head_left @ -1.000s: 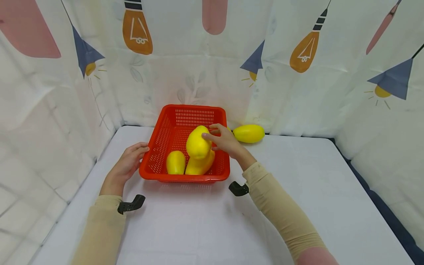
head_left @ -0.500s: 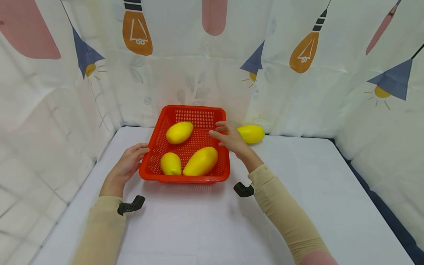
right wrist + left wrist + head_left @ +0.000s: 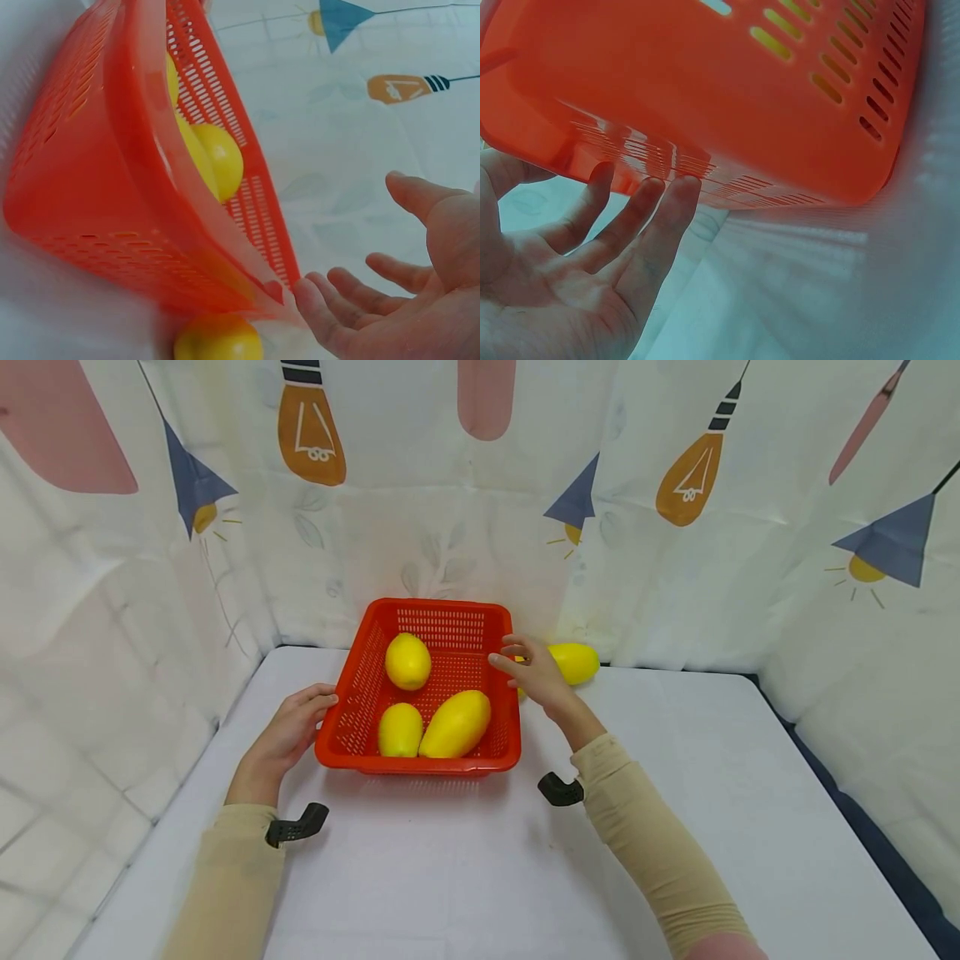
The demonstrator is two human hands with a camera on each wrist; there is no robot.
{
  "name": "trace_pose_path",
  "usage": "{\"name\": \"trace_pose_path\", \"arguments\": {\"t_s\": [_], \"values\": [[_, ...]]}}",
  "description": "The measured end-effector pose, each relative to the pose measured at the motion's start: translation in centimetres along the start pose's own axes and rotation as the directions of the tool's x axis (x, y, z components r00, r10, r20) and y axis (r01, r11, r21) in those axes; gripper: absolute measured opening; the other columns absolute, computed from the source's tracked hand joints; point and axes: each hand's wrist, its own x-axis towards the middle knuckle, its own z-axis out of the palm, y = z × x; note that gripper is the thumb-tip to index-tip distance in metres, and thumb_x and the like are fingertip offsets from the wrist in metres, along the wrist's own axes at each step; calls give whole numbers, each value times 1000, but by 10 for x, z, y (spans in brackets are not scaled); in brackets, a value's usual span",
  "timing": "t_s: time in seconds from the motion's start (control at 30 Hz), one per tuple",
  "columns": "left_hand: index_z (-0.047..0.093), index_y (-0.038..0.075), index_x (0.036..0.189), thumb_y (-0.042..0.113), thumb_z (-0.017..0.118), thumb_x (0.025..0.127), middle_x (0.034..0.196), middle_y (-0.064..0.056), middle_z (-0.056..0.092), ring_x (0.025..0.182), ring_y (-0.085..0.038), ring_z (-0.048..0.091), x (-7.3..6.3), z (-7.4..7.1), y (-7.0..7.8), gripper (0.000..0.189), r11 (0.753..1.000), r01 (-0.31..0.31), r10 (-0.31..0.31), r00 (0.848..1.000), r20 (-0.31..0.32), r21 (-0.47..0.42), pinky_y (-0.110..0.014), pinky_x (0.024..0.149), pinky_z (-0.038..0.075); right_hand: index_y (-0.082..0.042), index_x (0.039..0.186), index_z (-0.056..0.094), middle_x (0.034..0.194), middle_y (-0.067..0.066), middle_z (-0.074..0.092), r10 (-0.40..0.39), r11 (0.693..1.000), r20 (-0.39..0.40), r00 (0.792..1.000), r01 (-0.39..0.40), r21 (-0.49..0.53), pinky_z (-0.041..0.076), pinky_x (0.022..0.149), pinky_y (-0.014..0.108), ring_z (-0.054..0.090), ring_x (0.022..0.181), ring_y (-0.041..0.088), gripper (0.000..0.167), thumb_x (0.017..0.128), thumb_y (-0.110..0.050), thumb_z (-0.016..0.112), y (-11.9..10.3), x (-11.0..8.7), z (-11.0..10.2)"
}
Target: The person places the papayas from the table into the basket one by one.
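A red perforated plastic basket (image 3: pixel 420 765) holds three yellow mango-shaped fruits: a rounder-looking one (image 3: pixel 408 662) at the back, a small-looking one (image 3: pixel 400 730) at front left and a longer one (image 3: pixel 455 724) at front right. My left hand (image 3: pixel 287 731) touches the basket's left side; its fingertips (image 3: pixel 681 189) rest against the slotted wall. At the right rim my right hand (image 3: pixel 542 678) has its fingers spread, with nothing in its grasp. Another yellow fruit (image 3: pixel 576 662) lies behind that hand, outside the basket. Bits of yellow also show between hand and basket, mostly hidden.
A white-covered table (image 3: pixel 435 868) lies under the basket. Printed white curtains (image 3: pixel 480 527) stand close behind and along both sides. A dark band (image 3: pixel 862 827) runs beside the table's right edge. Each wrist wears a black camera mount (image 3: pixel 296 823).
My right hand has let go of a fruit and moved right, from inside the basket to its rim. The released fruit has rolled to the basket's back left. My left hand has stayed put.
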Motion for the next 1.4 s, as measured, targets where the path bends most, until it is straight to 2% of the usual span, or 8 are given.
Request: {"name": "trace_pose_path", "arguments": {"t_s": [0.27,0.5,0.87,1.4], "values": [[54,14,115,31,50,101,105,7,63,96,-7,61,-1,0,1,22,1000,4,-4,1000,-1,5,-23,80,53,-14,139,44,135,12,52,-3,1000,-31,1000,2,-28,51,97,47,56,117,31,55,92,-34,64,7,0,-5],[52,13,119,34,51,100,109,7,61,100,-8,58,-3,-1,3,28,999,30,-30,999,-13,26,-22,82,52,-11,143,41,138,13,51,13,1000,-32,999,-13,-9,48,100,51,53,121,32,61,92,-34,64,12,0,-8],[53,14,114,32,51,100,103,8,62,95,-6,60,-5,-4,2,23,1000,25,-25,1000,-11,4,-22,80,53,-16,142,43,140,12,50,66,998,-53,996,-66,-13,48,101,48,52,126,32,57,92,-35,64,21,0,-17],[55,15,113,31,52,100,102,9,63,94,-7,60,0,-1,0,21,1000,15,-15,1000,-10,5,-23,79,53,-14,140,43,139,12,50,119,993,-61,991,-119,3,49,100,46,52,125,33,56,92,-34,64,39,8,-29]]}}
